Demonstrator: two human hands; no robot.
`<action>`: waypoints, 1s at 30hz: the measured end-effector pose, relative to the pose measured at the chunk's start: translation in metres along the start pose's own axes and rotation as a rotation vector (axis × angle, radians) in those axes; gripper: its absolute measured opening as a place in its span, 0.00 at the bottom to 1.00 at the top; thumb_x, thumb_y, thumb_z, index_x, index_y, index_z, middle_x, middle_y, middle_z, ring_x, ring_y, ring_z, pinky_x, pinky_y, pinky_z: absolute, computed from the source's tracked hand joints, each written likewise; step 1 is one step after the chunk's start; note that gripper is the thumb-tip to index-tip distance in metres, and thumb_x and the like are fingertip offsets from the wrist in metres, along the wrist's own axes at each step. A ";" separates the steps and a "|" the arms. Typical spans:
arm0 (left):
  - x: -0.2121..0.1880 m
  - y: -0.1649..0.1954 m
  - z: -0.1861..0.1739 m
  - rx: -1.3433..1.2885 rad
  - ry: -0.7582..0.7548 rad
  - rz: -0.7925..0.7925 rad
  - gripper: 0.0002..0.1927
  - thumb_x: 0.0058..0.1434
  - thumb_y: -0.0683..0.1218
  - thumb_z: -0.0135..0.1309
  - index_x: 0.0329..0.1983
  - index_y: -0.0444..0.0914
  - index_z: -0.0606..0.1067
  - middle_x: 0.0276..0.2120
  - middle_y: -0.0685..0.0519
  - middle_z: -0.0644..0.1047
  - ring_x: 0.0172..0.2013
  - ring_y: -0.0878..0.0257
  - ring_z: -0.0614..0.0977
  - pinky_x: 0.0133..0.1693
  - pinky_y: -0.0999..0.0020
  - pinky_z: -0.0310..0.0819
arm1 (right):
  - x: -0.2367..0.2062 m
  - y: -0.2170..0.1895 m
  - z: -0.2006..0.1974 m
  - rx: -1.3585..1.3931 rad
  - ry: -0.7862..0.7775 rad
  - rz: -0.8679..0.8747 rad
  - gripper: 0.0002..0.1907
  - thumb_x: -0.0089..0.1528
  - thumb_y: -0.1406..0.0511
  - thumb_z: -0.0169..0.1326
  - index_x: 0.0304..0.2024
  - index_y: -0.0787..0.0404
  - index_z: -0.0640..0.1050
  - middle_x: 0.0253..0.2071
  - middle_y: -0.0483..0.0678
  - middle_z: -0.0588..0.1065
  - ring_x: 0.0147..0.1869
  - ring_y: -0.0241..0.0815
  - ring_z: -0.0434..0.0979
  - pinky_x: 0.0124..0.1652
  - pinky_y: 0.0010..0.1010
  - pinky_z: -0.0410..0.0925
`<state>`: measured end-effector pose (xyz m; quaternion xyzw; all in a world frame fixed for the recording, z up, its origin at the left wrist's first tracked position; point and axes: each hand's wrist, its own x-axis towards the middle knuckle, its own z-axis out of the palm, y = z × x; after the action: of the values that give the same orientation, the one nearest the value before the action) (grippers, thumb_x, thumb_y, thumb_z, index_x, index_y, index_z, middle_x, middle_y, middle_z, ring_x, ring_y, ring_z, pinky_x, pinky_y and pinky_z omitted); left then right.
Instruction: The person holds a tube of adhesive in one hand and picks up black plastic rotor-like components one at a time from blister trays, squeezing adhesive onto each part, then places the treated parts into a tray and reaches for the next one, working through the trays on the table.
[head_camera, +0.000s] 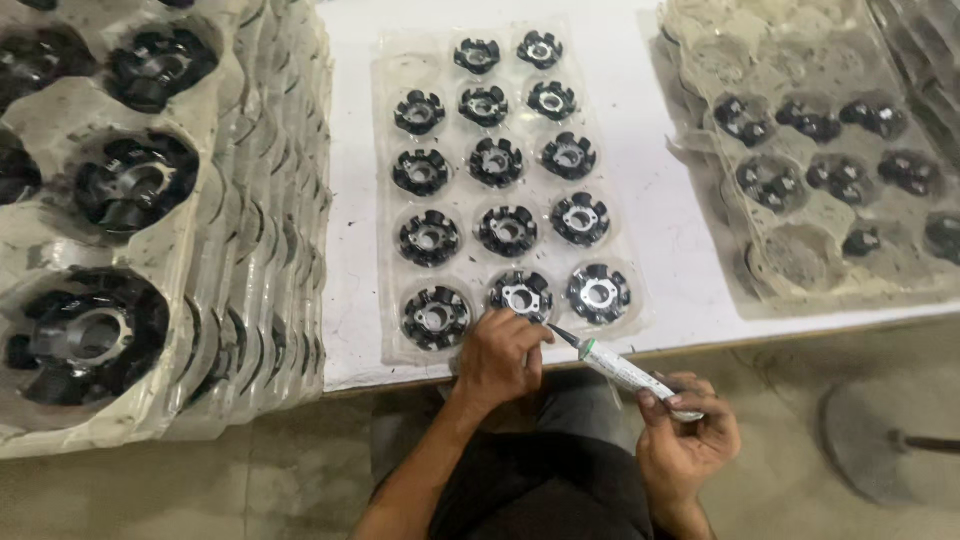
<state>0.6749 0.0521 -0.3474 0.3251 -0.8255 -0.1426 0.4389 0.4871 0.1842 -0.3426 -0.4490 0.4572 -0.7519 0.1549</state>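
Fourteen black metal hub parts (509, 230) sit in a clear blister tray (385, 250) on the white table (650, 180), arranged in rows of three under a top row of two. My left hand (500, 352) is curled loosely at the tray's front edge, fingertips touching the middle part of the nearest row (520, 295), while my right hand (685, 440) is clamped around a white tube (625, 372) whose nozzle points at that part. Stacked trays (150, 220) crowd my left and a dusty tray (820, 170) lies to my right.
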 end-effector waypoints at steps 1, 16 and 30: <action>-0.002 0.000 0.002 -0.004 0.017 0.016 0.10 0.46 0.37 0.57 0.32 0.41 0.80 0.27 0.52 0.77 0.32 0.53 0.77 0.36 0.58 0.71 | -0.007 -0.004 -0.004 0.039 0.014 0.023 0.16 0.62 0.81 0.60 0.42 0.61 0.69 0.41 0.54 0.75 0.51 0.43 0.75 0.51 0.29 0.70; -0.010 0.010 0.005 -0.005 0.020 0.060 0.10 0.47 0.37 0.58 0.32 0.42 0.79 0.28 0.54 0.78 0.34 0.54 0.77 0.37 0.58 0.70 | -0.059 -0.025 -0.038 0.114 0.013 0.045 0.16 0.61 0.81 0.60 0.41 0.62 0.71 0.42 0.50 0.74 0.52 0.43 0.75 0.56 0.35 0.72; -0.008 -0.006 0.011 0.014 -0.059 -0.005 0.10 0.48 0.37 0.58 0.32 0.43 0.81 0.27 0.56 0.79 0.31 0.59 0.77 0.35 0.62 0.69 | -0.029 -0.007 -0.024 0.122 0.017 0.054 0.15 0.62 0.80 0.60 0.42 0.60 0.70 0.42 0.51 0.74 0.53 0.43 0.75 0.56 0.34 0.72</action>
<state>0.6714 0.0523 -0.3624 0.3258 -0.8382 -0.1472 0.4118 0.4853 0.2195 -0.3572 -0.4198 0.4239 -0.7777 0.1982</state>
